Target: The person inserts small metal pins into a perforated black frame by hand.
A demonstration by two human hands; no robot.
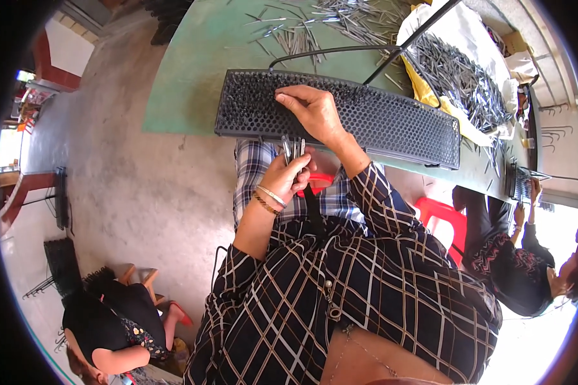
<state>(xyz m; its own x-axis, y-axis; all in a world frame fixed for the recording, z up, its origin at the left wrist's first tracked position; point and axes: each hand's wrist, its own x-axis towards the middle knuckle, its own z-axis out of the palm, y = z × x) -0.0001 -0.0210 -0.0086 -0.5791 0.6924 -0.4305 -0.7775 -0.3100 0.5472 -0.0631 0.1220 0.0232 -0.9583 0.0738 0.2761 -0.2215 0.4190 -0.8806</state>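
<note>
My left hand [288, 176] is closed round a small bundle of thin metal strips [288, 150], which point up toward the near edge of a long black rack [398, 125]. The rack's top is full of round holes. Over its left part my right hand [316, 117] is held in a pinch, fingertips close to the holes; whatever they grip is too small or hidden to make out. The holes left of that hand look darker and filled with upright pieces, while those on the right look open.
A green table [192, 70] carries loose dark strips [302, 38] and a white and yellow sack [424, 83] heaped with more. A black metal frame [340, 50] rises over the rack. One person works at right by a red stool [444, 221]; another sits at lower left.
</note>
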